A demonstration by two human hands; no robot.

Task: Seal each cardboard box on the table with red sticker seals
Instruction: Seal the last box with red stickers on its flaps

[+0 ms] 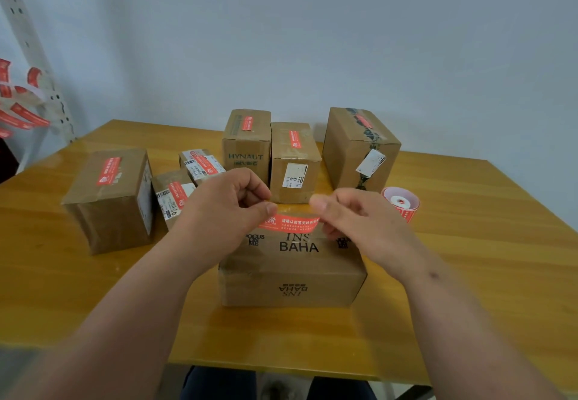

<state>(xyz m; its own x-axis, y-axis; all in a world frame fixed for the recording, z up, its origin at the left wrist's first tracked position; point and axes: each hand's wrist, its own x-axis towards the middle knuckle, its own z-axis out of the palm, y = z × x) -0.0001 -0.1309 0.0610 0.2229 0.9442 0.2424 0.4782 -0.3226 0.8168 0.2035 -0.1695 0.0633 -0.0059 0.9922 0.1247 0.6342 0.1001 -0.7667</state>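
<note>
A flat cardboard box printed "INS BAHA" (292,269) lies nearest me on the yellow table (469,258). Just above its top I hold a red sticker seal (289,222) stretched sideways: my left hand (225,208) pinches its left end and my right hand (350,215) pinches its right end. Several other boxes stand behind, each with a red seal on top: a large one at the left (109,202), two small ones (175,193), a "HYNAUT" box (247,146), a middle box (294,161) and a tall box at the right (359,146).
A roll of red seals (402,204) stands on the table right of my right hand. A white perforated metal post (34,55) with loose red seals stuck to it (22,114) rises at the far left. The table's near edge runs just above my knees.
</note>
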